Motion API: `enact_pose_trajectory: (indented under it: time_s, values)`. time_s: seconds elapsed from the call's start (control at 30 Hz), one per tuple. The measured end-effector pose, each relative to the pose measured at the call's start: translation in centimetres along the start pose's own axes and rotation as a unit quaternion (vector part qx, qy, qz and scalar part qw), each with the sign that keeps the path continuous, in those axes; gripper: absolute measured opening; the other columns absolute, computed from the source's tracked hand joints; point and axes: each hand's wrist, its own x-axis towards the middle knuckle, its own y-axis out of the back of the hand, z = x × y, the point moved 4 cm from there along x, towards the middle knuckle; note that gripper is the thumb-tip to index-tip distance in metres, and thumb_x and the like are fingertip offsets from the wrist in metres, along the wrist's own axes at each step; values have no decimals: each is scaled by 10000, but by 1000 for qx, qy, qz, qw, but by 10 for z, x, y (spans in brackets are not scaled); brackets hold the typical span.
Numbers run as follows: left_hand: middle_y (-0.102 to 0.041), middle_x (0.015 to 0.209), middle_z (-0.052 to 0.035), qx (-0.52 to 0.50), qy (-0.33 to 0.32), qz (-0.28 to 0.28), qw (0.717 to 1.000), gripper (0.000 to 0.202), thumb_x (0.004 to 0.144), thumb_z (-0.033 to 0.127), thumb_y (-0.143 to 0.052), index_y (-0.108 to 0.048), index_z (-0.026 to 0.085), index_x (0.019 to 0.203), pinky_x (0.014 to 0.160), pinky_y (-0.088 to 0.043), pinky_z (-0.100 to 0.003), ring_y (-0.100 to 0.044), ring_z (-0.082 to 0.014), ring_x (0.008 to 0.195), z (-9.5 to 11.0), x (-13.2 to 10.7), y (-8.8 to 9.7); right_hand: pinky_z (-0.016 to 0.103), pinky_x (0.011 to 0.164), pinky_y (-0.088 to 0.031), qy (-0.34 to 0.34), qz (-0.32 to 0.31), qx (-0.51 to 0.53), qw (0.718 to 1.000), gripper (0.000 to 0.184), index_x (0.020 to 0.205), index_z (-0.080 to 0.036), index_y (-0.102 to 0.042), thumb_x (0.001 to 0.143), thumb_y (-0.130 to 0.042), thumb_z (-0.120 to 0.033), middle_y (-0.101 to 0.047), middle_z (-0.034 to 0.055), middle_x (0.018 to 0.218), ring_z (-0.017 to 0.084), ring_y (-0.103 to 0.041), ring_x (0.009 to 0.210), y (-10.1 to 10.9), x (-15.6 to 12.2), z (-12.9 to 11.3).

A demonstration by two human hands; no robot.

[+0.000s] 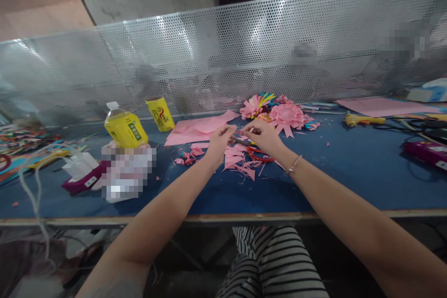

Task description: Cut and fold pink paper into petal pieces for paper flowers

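Note:
My left hand [222, 139] and my right hand [261, 134] are close together above the tabletop, both with fingers pinched. Between the fingertips shows a bit of pink paper [239, 132], too small to make out its shape. Right below lie scissors with red handles [260, 154], their blades partly hidden by my hands. Pink paper scraps [237, 158] are scattered under and around them. Behind my right hand sits a cluster of pink paper flowers [288, 115] with yellow and blue strips. Pink paper sheets [195, 128] lie behind my left hand.
A bottle of yellow liquid [126, 125] and a yellow cylindrical container [160, 114] stand left on the blue table [296, 191]. A yellow glue gun [365, 120], cables and a purple box [424, 152] lie right. A perforated metal screen [195, 51] closes the back.

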Motion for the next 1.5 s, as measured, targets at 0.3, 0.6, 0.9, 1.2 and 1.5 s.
enact_pose_trajectory:
  time_s: [0.3,0.6,0.9,1.2,1.5]
  values:
    - [-616,640,-40,-143,184,-45,971,20,653,123,-588,-584,119,672,663,-463,-214,-572,-78,600,-11,-3,-7,305,693,-416,125,11,-49,991,112,709,-205,-588,722,-503,-133,-552,28,746,152,-501,763,3,-1,-9]
    - [-609,619,-14,-171,151,-35,973,111,623,28,-566,-600,114,685,665,-472,-190,-577,-69,604,-13,0,-2,348,830,-400,190,-15,-94,977,121,821,-192,-544,739,-473,-138,-580,50,882,167,-510,911,-2,-7,-13]
    - [-628,658,-17,-184,177,-45,966,88,649,86,-567,-621,124,706,680,-460,-186,-575,-72,639,-9,-2,-6,349,855,-403,208,-41,-182,960,163,893,-176,-548,795,-442,-252,-593,79,976,178,-510,945,-6,-9,-8]
    - [-633,670,-23,-202,158,-39,966,121,662,51,-524,-590,126,730,750,-442,-241,-590,-95,666,-8,-5,-8,355,871,-400,245,-21,-240,939,213,930,-160,-555,826,-382,-228,-591,77,1014,175,-495,987,-6,-9,-12]
    - [-632,660,-24,-211,133,-46,967,99,654,50,-548,-585,123,709,768,-433,-247,-595,-93,668,-8,-6,-10,361,834,-406,252,-15,-269,929,214,911,-165,-552,834,-358,-209,-586,74,994,178,-500,956,-5,-8,-14]
